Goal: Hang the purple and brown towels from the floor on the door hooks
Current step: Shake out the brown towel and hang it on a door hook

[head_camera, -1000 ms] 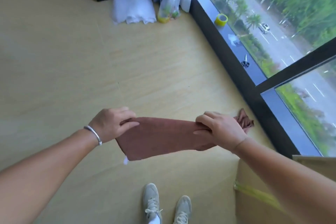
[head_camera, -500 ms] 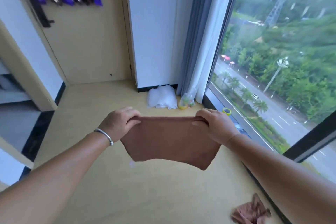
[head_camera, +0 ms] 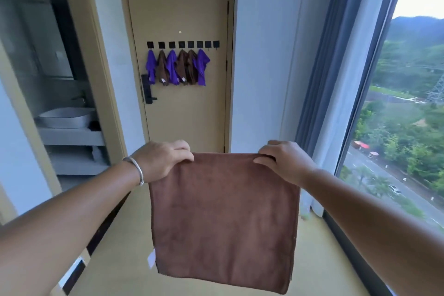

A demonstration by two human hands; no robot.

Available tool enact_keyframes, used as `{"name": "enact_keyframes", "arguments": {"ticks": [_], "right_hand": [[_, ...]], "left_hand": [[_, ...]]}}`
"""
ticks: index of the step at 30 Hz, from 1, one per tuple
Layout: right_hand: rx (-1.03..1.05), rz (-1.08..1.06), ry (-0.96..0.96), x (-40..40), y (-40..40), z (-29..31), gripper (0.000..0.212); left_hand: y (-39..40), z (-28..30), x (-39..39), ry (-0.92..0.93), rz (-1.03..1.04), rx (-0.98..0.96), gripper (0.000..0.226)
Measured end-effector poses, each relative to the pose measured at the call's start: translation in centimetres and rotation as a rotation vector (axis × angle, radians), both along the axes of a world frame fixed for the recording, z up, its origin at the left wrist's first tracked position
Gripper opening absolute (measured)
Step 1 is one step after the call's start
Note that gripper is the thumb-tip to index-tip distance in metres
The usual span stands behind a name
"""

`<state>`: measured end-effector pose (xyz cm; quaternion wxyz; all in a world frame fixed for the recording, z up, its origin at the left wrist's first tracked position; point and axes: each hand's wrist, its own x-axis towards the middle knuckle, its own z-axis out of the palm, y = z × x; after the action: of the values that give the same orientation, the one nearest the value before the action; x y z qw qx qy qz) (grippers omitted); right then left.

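Note:
A brown towel point(head_camera: 223, 218) hangs flat in front of me, held up by its two top corners. My left hand point(head_camera: 161, 160) pinches the left corner and my right hand point(head_camera: 283, 161) pinches the right corner. Straight ahead is a tan door point(head_camera: 182, 14) with a row of black hooks point(head_camera: 182, 44). Several purple and brown towels point(head_camera: 177, 67) hang on the left hooks. The two rightmost hooks point(head_camera: 212, 44) are bare.
A black door handle point(head_camera: 147, 89) sits under the hung towels. A bathroom opening with a grey basin point(head_camera: 67, 116) lies to the left. A tall window point(head_camera: 403, 115) and curtain point(head_camera: 326, 79) run along the right. Yellow floor point(head_camera: 115, 267) leads to the door.
My view has tilted up from the floor to the door. Both hands have raised the brown towel and spread it so it hangs full length.

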<state>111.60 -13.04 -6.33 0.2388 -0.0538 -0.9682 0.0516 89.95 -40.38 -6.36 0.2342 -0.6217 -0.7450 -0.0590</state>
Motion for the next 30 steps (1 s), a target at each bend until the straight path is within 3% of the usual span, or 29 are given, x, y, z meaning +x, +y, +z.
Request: {"name": "enact_keyframes", "arguments": {"ticks": [4, 12, 21, 30], "right_hand": [[0.039, 0.098, 0.082, -4.3, 2.5, 2.8, 0.027], [0.394, 0.380, 0.093, -12.3, 9.2, 8.3, 0.019], [0.304, 0.204, 0.122, -24.6, 16.5, 11.5, 0.019], [0.344, 0.118, 0.163, -38.8, 19.6, 12.8, 0.020]], "left_hand": [[1.8, 3.0, -4.1, 0.034, 0.112, -0.072, 0.044], [7.1, 8.9, -10.0, 0.111, 0.286, 0.012, 0.035], [14.5, 12.0, -19.3, 0.304, 0.446, 0.019, 0.048], [19.8, 13.1, -34.4, 0.317, 0.501, 0.070, 0.050]]}}
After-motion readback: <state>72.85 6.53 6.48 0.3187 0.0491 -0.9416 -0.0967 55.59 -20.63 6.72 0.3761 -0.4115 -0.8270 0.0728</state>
